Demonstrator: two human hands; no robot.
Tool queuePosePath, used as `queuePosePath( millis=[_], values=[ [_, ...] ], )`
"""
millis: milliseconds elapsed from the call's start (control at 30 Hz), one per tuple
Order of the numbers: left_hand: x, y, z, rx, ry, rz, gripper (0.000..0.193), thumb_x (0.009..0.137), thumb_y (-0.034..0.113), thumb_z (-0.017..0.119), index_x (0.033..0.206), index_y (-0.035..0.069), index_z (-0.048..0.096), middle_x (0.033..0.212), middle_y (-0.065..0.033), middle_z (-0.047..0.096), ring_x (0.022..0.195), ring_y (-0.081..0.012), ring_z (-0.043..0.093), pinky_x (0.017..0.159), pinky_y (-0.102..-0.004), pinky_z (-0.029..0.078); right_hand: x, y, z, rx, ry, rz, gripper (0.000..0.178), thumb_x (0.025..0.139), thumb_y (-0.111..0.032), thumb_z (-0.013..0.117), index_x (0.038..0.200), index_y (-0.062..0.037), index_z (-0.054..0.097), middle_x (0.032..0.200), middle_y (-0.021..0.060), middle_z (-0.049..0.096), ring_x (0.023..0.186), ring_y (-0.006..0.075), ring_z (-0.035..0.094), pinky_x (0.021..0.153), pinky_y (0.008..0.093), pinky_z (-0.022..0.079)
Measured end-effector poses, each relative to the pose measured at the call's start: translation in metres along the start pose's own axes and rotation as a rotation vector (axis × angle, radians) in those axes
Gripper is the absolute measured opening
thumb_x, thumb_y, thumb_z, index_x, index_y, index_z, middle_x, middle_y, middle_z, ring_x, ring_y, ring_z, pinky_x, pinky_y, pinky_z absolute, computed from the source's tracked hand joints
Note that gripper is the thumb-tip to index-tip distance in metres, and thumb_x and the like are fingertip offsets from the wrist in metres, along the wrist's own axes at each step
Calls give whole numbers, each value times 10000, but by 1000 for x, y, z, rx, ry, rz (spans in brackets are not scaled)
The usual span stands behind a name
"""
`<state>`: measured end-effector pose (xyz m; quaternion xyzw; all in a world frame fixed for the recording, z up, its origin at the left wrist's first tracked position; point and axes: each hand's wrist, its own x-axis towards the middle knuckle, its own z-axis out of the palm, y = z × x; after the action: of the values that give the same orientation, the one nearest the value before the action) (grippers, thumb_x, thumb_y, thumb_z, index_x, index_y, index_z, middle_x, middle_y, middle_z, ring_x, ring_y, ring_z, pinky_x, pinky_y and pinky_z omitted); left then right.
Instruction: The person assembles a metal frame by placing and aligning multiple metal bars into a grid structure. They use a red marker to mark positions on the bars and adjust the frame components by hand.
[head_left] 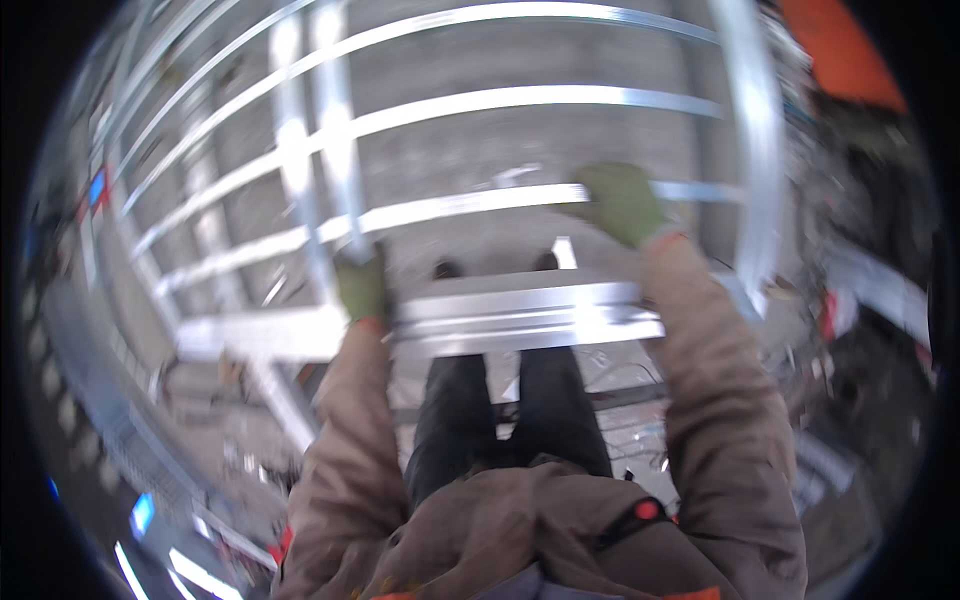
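Observation:
A large frame of shiny metal bars lies in front of me, with long crossbars and uprights joined in a grid. My left hand (362, 284), in a green glove, is closed at the near end of an upright metal bar (341, 165), beside the frame's near rail (520, 312). Farther out to the right, my right hand (618, 203), also gloved in green, is closed over the nearest metal crossbar (470, 206). Motion blur softens both gloves, and the undersides of the fingers are hidden.
The frame's thick right side rail (758, 150) runs away from me. An orange surface (842, 52) stands at the far right. Scraps and cables litter the grey floor (630, 385) around my legs. A long grey metal piece (120, 400) lies at left.

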<state>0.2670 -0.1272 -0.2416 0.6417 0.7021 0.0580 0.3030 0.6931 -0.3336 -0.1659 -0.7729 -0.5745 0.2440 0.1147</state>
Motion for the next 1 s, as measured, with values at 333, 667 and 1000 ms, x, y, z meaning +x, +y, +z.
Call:
queuePosePath(
  millis=[333,667,1000],
  values=[
    [-21,88,-43,157,-228,-97,632,980,490,797,1303,-51,754,1143,-308,835,1099,-486,816,991,-545,632,-3,-18,6,-106,-7,69,363,937,-422,927,1093,-118,803,970,69,773,923,313,756,838,473,590],
    [-22,96,-41,167,-254,-76,626,1000,474,757,1356,-41,741,1145,-324,828,1101,-504,811,992,-568,637,5,-20,0,-70,-45,126,384,941,-399,919,1145,-94,806,960,100,764,910,341,750,818,504,582],
    [-26,102,-54,143,-303,-115,545,1046,473,743,1406,64,726,1113,-225,854,1061,-444,831,966,-551,650,69,-123,29,-4,-141,2,458,975,-488,865,1217,-105,803,1018,151,794,947,371,782,839,514,607]
  ],
)
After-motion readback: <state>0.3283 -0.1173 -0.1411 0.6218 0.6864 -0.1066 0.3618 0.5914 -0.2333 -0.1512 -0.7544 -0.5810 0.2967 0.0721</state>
